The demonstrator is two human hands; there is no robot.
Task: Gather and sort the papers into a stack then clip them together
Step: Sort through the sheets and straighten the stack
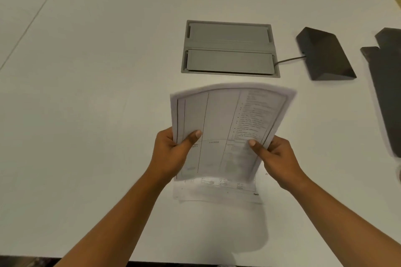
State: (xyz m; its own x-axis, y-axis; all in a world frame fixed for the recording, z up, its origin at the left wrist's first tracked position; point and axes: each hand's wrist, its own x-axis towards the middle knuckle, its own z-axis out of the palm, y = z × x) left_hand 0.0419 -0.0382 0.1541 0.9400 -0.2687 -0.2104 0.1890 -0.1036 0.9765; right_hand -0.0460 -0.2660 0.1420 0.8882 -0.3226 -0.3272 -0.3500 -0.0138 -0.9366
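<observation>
Papers (225,128), held upright above the tabletop (86,93): I am seeing left hand (171,154) and right hand (277,158) each closing a grip on opposite lower edges, long axis running away from me, one sheet (217,188) lying flat beneath.

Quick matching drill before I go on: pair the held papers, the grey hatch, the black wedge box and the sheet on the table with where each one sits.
1. white printed paper stack
2. grey rectangular table hatch
3. black wedge-shaped box
4. white printed sheet lying flat

a. right of the hatch, cable attached
b. beneath the held papers
c. between left hand and right hand
d. set into the table beyond the papers

Pairs: 1-c, 2-d, 3-a, 4-b
</observation>
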